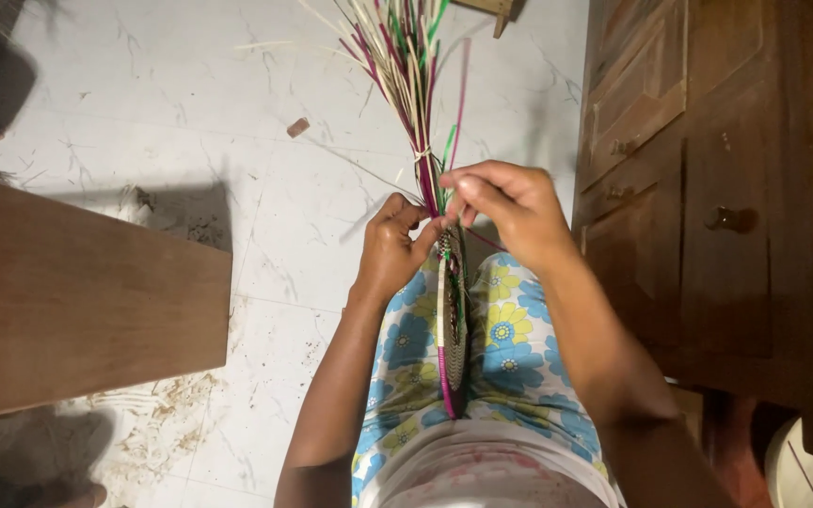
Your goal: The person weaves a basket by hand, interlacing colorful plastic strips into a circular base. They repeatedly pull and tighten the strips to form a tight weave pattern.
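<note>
A flat woven piece point(453, 320) with a pink and green rim stands on edge between my knees, on flowered cloth. From its top a tied bundle of pink, green and pale reed strips point(405, 56) fans out away from me. My left hand point(392, 246) pinches the strips just above the weave. My right hand point(505, 207) grips the same strips from the right side, fingers closed. The two hands meet at the base of the bundle.
A brown wooden board point(77, 301) lies at the left on the scuffed pale floor point(237, 103). A dark wooden cabinet point(698, 188) with knobs stands close at the right. Sawdust and a small wood chip point(298, 127) lie on the floor.
</note>
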